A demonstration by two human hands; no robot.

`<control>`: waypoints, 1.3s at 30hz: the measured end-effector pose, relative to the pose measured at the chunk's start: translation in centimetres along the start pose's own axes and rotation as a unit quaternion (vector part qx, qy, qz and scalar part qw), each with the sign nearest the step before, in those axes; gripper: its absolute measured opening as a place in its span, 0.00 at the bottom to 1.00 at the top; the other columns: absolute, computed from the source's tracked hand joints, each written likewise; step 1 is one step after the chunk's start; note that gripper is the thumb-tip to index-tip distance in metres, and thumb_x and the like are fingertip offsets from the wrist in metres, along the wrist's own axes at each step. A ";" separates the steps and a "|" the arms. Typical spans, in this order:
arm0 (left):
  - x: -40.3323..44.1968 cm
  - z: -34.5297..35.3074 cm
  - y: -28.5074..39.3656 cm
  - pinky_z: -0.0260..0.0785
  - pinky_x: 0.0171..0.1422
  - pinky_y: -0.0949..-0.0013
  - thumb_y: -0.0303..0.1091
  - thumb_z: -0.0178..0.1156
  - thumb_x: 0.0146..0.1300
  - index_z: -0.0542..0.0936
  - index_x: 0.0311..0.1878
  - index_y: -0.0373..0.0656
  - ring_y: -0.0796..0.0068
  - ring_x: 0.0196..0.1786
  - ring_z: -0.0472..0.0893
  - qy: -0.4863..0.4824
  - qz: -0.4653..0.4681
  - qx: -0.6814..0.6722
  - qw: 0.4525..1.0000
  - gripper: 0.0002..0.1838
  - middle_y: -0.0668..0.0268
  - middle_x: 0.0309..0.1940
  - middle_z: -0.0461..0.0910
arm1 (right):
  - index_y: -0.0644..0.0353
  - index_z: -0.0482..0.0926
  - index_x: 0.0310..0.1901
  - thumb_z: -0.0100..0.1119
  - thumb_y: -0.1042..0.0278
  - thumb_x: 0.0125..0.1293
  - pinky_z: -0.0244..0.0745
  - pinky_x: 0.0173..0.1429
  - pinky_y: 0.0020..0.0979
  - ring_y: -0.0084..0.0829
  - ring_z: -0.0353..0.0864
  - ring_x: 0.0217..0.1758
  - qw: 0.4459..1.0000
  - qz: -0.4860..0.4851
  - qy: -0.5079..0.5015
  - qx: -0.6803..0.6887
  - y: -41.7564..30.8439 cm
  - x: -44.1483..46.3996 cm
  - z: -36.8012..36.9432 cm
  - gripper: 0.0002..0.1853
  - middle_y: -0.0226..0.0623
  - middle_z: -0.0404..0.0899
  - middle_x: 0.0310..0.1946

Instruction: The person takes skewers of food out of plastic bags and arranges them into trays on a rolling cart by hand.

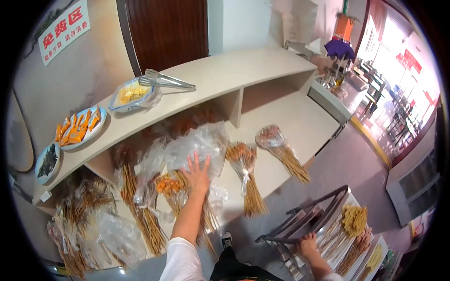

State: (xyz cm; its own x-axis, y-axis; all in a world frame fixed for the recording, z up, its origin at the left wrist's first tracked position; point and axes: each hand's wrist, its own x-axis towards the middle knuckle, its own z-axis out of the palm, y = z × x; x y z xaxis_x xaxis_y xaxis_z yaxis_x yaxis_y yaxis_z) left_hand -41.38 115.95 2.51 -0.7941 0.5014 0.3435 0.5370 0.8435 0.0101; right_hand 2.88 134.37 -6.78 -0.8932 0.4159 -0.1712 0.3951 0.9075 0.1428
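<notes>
My left hand point(197, 177) has its fingers spread and lies on a clear plastic bag point(197, 145) among bundles of skewers on the lower shelf. Just below it is a bagged bundle with orange food point(171, 185). To its right lie a tied bundle of skewers point(246, 175) and another bagged bundle point(281, 150). My right hand point(308, 244) is closed round the dark frame point(286, 240) of a cart at the lower right, beside skewers and a yellow heap of food point(354, 220).
On the upper counter point(225, 70) stand a plate of orange packets point(79, 127), a dish of dark food point(48, 163) and a bagged bowl point(132, 95) with metal tongs point(168, 80). More bagged skewers point(84, 220) fill the lower left. A cabinet point(417, 187) stands at the right.
</notes>
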 end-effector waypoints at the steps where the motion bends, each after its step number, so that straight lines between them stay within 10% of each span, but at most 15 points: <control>1: 1.2 2.3 -1.3 0.54 0.58 0.49 0.37 0.66 0.41 0.57 0.62 0.50 0.52 0.62 0.56 0.037 0.006 -0.039 0.999 0.42 0.54 0.62 0.51 | 0.55 0.77 0.33 0.51 0.66 0.49 0.60 0.53 0.35 0.39 0.69 0.41 0.995 0.053 0.009 0.079 -0.2 1.0 -1.2 0.10 0.38 0.72 0.29; 6: 5.9 5.1 -6.6 0.64 0.49 0.58 0.31 0.60 0.49 0.68 0.53 0.44 0.59 0.49 0.71 0.106 -0.068 -0.387 0.914 0.25 0.59 0.49 0.70 | 0.62 0.73 0.40 0.55 0.74 0.49 0.67 0.42 0.35 0.46 0.71 0.35 0.892 -0.002 0.169 0.420 -5.2 11.7 -14.7 0.13 0.44 0.72 0.31; 10: 7.5 -3.5 -8.9 0.67 0.40 0.72 0.26 0.56 0.53 0.71 0.47 0.42 0.73 0.39 0.75 0.185 -0.190 -0.669 0.694 0.16 0.67 0.40 0.74 | 0.62 0.64 0.52 0.60 0.72 0.50 0.65 0.53 0.28 0.34 0.68 0.52 0.796 -0.107 0.205 0.560 -11.5 24.3 -20.2 0.26 0.40 0.66 0.49; 11: 7.3 -5.0 -9.4 0.67 0.39 0.74 0.25 0.55 0.53 0.70 0.47 0.42 0.77 0.39 0.74 0.190 -0.224 -0.762 0.577 0.15 0.69 0.40 0.74 | 0.59 0.58 0.58 0.63 0.65 0.49 0.64 0.55 0.31 0.35 0.66 0.54 0.795 -0.091 0.204 0.564 -13.1 27.7 -20.6 0.35 0.41 0.61 0.55; 15: 2.3 -10.2 -11.7 0.66 0.37 0.78 0.21 0.53 0.53 0.68 0.49 0.43 0.78 0.38 0.74 0.252 -0.275 -0.810 0.453 0.18 0.69 0.41 0.73 | 0.62 0.49 0.62 0.64 0.53 0.46 0.62 0.57 0.39 0.39 0.67 0.53 0.876 0.081 0.278 0.386 -18.9 40.5 -17.6 0.46 0.49 0.65 0.52; 17: -2.7 -11.0 -12.5 0.65 0.42 0.74 0.22 0.53 0.53 0.67 0.51 0.43 0.78 0.42 0.71 0.323 -0.311 -0.807 0.385 0.20 0.69 0.42 0.72 | 0.67 0.54 0.59 0.62 0.51 0.47 0.62 0.56 0.33 0.39 0.67 0.53 0.900 0.135 0.014 0.414 -19.4 40.3 -22.4 0.43 0.51 0.65 0.53; 18: -5.7 -11.8 -12.9 0.65 0.45 0.72 0.22 0.53 0.53 0.66 0.52 0.43 0.77 0.44 0.70 0.342 -0.326 -0.812 0.343 0.21 0.69 0.43 0.71 | 0.67 0.66 0.52 0.56 0.55 0.53 0.67 0.49 0.31 0.34 0.73 0.46 0.815 0.098 -0.049 0.569 -18.2 42.4 -20.2 0.29 0.46 0.72 0.45; 19: -9.1 -11.0 -14.1 0.62 0.53 0.68 0.24 0.56 0.51 0.63 0.56 0.42 0.71 0.51 0.67 0.386 -0.353 -0.782 0.339 0.27 0.64 0.50 0.67 | 0.65 0.73 0.43 0.49 0.61 0.59 0.69 0.43 0.29 0.29 0.74 0.40 0.752 0.099 0.054 0.650 -18.0 43.1 -19.1 0.17 0.41 0.75 0.39; 23: -22.7 -7.1 -19.3 0.58 0.58 0.67 0.26 0.61 0.48 0.58 0.59 0.40 0.67 0.56 0.65 0.527 -0.478 -0.459 0.532 0.34 0.59 0.57 0.61 | 0.63 0.73 0.46 0.47 0.68 0.60 0.68 0.43 0.27 0.26 0.73 0.39 0.622 -0.048 0.270 0.734 -20.1 35.0 -25.1 0.14 0.37 0.75 0.38; 25: -25.9 -5.7 -22.0 0.54 0.61 0.69 0.30 0.65 0.44 0.53 0.62 0.36 0.67 0.60 0.60 0.389 -0.603 -0.008 0.696 0.42 0.56 0.61 0.53 | 0.65 0.74 0.41 0.49 0.69 0.58 0.66 0.47 0.27 0.25 0.71 0.41 0.617 -0.100 0.208 0.753 -23.2 33.5 -28.2 0.12 0.36 0.74 0.39; 29: -30.9 -1.2 -26.3 0.60 0.56 0.71 0.32 0.66 0.42 0.62 0.56 0.32 0.71 0.53 0.67 0.429 -0.582 -0.191 0.664 0.36 0.55 0.53 0.65 | 0.62 0.73 0.40 0.55 0.67 0.51 0.64 0.53 0.35 0.32 0.70 0.47 0.710 -0.400 0.076 0.574 -29.2 27.3 -27.8 0.14 0.40 0.72 0.42; 31: -26.4 -7.6 -23.5 0.66 0.46 0.70 0.33 0.64 0.44 0.73 0.45 0.32 0.71 0.40 0.74 0.282 -0.606 -0.471 0.576 0.24 0.61 0.39 0.76 | 0.59 0.67 0.47 0.60 0.62 0.47 0.60 0.57 0.40 0.39 0.69 0.49 0.703 -0.440 -0.137 0.542 -32.5 23.2 -29.2 0.24 0.43 0.67 0.46; 33: -23.3 -12.4 -19.4 0.68 0.36 0.68 0.33 0.62 0.46 0.78 0.36 0.35 0.71 0.28 0.75 0.224 -0.576 -0.515 0.594 0.14 0.63 0.26 0.78 | 0.57 0.62 0.51 0.64 0.55 0.41 0.55 0.58 0.47 0.44 0.65 0.52 0.703 -0.603 -0.007 0.378 -36.7 21.8 -27.0 0.34 0.43 0.64 0.46; 36: -23.4 -14.0 -16.5 0.67 0.38 0.70 0.34 0.60 0.49 0.77 0.38 0.40 0.68 0.30 0.75 0.002 -0.371 -0.451 0.812 0.13 0.58 0.29 0.77 | 0.58 0.65 0.49 0.66 0.54 0.37 0.50 0.58 0.52 0.44 0.64 0.51 0.665 -0.696 0.137 0.233 -40.7 19.5 -25.2 0.35 0.43 0.65 0.42; 39: -22.8 -19.9 -16.7 0.67 0.42 0.68 0.32 0.62 0.48 0.77 0.39 0.41 0.69 0.38 0.76 -0.042 -0.249 -0.442 0.861 0.13 0.58 0.36 0.76 | 0.58 0.67 0.49 0.66 0.58 0.35 0.43 0.61 0.51 0.42 0.60 0.56 0.649 -0.714 0.033 0.261 -43.3 20.3 -22.9 0.34 0.43 0.64 0.45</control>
State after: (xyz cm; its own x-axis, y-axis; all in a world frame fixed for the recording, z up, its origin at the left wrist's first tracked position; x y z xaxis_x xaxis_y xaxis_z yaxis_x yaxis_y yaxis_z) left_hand -26.59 86.59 13.24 -0.9864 0.1628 0.0206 0.1005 0.5004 0.8600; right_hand -37.26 102.12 5.88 -0.4284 -0.8593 0.2795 -0.8425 0.2682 -0.4671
